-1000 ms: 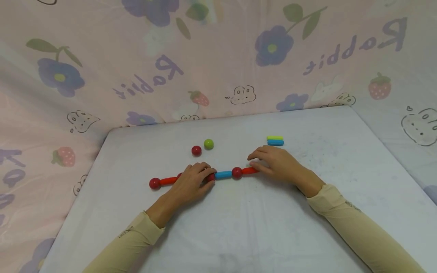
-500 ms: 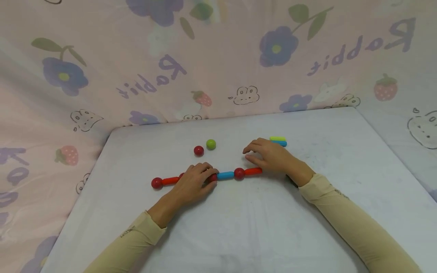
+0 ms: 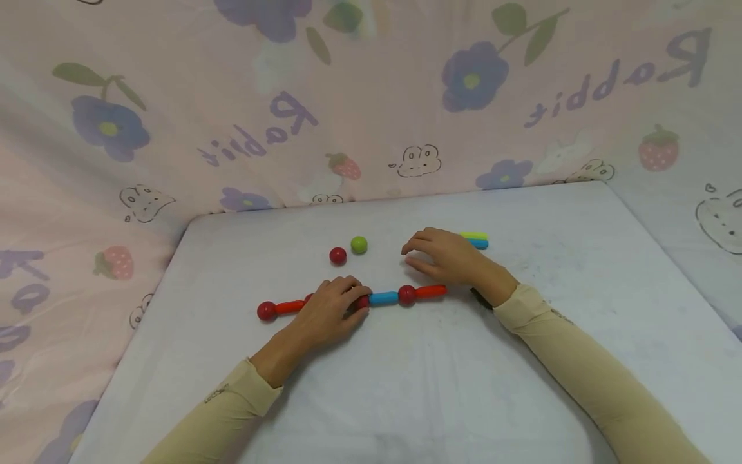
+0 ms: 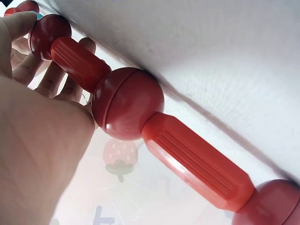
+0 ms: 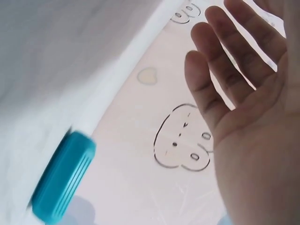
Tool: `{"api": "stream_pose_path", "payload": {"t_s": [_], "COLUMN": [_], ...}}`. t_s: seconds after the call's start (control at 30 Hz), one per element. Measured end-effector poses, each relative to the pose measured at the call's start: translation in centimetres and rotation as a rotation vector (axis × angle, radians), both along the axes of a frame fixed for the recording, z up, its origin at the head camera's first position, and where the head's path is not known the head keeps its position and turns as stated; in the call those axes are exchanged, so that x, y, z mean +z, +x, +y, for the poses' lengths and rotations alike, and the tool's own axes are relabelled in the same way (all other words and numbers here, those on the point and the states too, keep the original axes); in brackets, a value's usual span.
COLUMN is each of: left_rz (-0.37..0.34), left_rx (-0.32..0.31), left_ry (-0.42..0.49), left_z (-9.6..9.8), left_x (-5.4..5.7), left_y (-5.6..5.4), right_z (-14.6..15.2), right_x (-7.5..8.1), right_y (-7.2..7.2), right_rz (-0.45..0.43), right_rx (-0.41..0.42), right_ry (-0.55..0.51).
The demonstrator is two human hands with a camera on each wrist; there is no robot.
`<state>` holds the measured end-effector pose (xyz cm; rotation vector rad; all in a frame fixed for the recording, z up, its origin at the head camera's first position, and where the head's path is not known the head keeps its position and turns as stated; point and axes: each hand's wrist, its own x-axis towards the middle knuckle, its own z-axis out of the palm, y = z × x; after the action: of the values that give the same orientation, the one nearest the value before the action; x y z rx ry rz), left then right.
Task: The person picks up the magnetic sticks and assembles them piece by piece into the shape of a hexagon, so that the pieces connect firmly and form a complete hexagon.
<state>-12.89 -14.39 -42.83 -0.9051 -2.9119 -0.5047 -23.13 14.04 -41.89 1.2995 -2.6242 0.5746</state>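
A straight chain of red balls joined by red and blue rods lies across the table. My left hand [image 3: 332, 310] covers its middle; thumb and fingers grip a dark red ball [image 4: 50, 35], with a red rod [image 4: 79, 63] running along the fingers. To the right of that hand come a blue rod [image 3: 384, 298], another red ball [image 3: 407, 295] and a red end rod [image 3: 431, 292]. My right hand [image 3: 447, 256] hovers behind this end with fingers loosely bent and nothing in them; its fingers are spread in the right wrist view.
A loose red ball [image 3: 338, 256] and a green ball [image 3: 359, 245] lie behind the chain. At the back right, a yellow rod [image 3: 474, 236] and a blue rod [image 3: 480, 244] lie side by side, partly behind the right hand. A printed cloth [image 3: 371, 96] hangs behind the table.
My right hand has left the red end rod and moved back and to the left, towards the loose balls. The left hand stays on the chain.
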Motion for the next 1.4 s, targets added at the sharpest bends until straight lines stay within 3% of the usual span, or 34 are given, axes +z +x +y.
{"api": "stream_pose_path", "payload": {"t_s": [0.8,1.1,1.4], "left_rz": [0.031,0.02,0.014], "left_rx": [-0.024,-0.017,-0.032], "left_ry": [-0.004,-0.002,0.014], "left_z": [-0.2,-0.4,-0.2], "left_x": [-0.1,0.1,-0.2], "left_y": [-0.3,-0.3,-0.3], "right_z": [-5.3,-7.1,-9.1], "right_x": [0.1,0.1,-0.3], "right_y": [-3.1,-3.4,-4.3], "right_rz": [-0.013,-0.024,0.035], "right_rx": [0.095,0.175,0.215], "right_ry": [0.122,0.041,0.015]}}
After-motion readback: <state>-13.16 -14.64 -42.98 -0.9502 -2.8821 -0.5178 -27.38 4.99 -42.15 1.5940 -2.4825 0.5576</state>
